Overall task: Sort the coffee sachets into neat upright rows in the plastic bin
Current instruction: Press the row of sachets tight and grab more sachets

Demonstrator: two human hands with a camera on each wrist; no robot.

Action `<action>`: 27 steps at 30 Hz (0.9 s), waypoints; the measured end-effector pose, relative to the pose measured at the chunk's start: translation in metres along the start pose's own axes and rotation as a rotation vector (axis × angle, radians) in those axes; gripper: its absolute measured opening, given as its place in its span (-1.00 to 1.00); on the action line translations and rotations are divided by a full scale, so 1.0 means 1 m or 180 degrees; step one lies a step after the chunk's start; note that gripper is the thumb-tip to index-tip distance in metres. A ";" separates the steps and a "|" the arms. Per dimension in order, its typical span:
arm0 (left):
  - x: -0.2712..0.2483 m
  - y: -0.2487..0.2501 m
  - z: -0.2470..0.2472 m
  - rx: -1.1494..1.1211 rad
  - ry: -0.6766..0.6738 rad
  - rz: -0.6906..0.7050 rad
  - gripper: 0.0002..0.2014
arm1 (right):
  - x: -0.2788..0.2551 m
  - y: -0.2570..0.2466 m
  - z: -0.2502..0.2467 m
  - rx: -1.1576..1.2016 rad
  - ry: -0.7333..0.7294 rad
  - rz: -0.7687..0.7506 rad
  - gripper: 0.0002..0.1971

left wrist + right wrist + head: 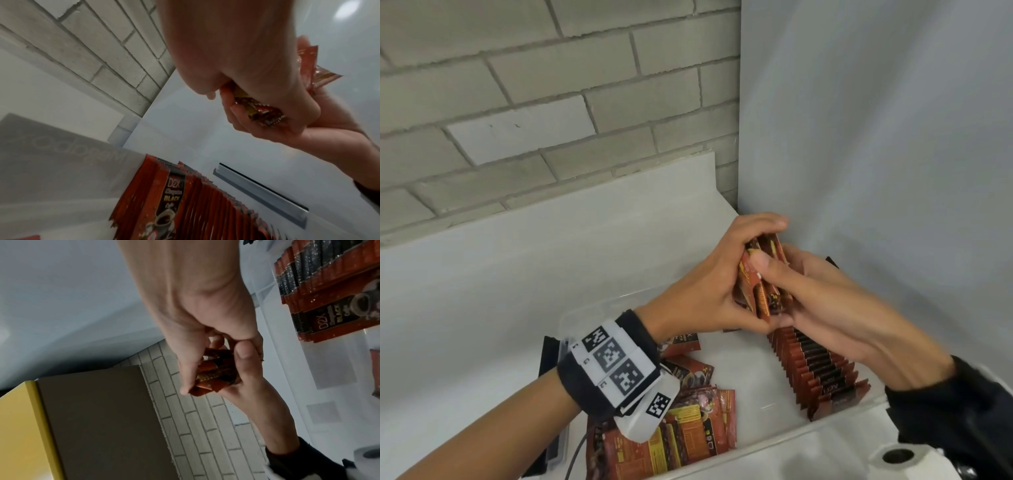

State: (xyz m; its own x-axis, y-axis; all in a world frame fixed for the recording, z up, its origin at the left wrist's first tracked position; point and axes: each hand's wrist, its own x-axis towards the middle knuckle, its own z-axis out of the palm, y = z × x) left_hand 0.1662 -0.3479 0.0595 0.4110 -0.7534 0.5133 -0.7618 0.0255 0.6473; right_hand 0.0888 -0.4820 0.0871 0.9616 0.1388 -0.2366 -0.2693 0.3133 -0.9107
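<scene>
sachets between both hands

Likely a pantry or storeroom corner: painted grey brick wall, plain white partition, white counter, bulk coffee sachets in plastic bin.

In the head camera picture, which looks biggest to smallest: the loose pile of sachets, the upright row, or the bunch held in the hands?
1. Loose pile, largest.
2. Upright row.
3. Held bunch, smallest, partly hidden by the left hand and right hand.
The pile lies nearer the camera, so its lead is unsure.
</scene>
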 end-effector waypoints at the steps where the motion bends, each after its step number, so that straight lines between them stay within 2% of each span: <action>1: -0.001 -0.001 0.001 0.0010 0.0008 -0.0055 -0.11 | -0.001 0.001 0.000 0.0104 0.0000 0.0003 -0.21; 4: -0.004 0.000 0.002 -0.0170 -0.0037 -0.0418 0.00 | -0.004 0.000 0.003 0.0053 -0.0190 -0.0044 -0.19; 7: -0.005 0.002 0.001 -0.0175 -0.0168 -0.0671 0.10 | -0.005 -0.001 0.007 -0.0320 -0.0288 -0.0031 -0.32; 9: -0.006 0.001 -0.001 0.0058 -0.0288 -0.0714 0.16 | -0.005 -0.002 0.007 -0.0430 -0.0258 -0.0003 -0.43; 12: -0.007 0.003 -0.005 0.0206 -0.0231 -0.0621 0.24 | -0.004 -0.002 0.004 -0.0590 -0.0103 0.0042 -0.45; 14: -0.004 0.007 -0.006 0.0203 -0.0053 -0.0281 0.18 | -0.003 0.000 0.005 -0.0695 -0.0053 0.0064 -0.42; 16: -0.002 0.008 -0.005 0.0306 -0.0061 0.0154 -0.05 | -0.002 0.002 0.006 -0.0760 -0.0062 0.0054 -0.47; 18: -0.001 0.006 -0.007 0.0365 -0.0243 0.0238 -0.30 | -0.003 0.002 0.007 -0.0804 -0.0100 -0.0015 -0.64; 19: -0.001 0.005 -0.008 0.0350 -0.0301 0.0189 -0.37 | -0.004 0.002 0.008 -0.0810 -0.0117 -0.0031 -0.68; 20: -0.001 0.004 -0.008 0.0323 -0.0314 0.0116 -0.38 | -0.004 0.003 0.007 -0.0841 -0.0129 -0.0045 -0.67; 23: -0.003 0.004 -0.007 0.0122 -0.0273 -0.0088 -0.30 | -0.005 0.007 0.008 -0.1067 -0.0128 -0.0046 -0.41; 27: -0.004 0.004 -0.008 -0.0017 -0.0331 -0.0262 -0.24 | -0.006 0.010 0.011 -0.1373 -0.0190 -0.0129 -0.34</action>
State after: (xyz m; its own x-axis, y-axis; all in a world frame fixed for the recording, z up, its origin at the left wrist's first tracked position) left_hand 0.1661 -0.3396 0.0644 0.4177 -0.8172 0.3971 -0.7247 -0.0360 0.6881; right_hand 0.0800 -0.4691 0.0831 0.9629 0.1924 -0.1892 -0.1727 -0.0996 -0.9799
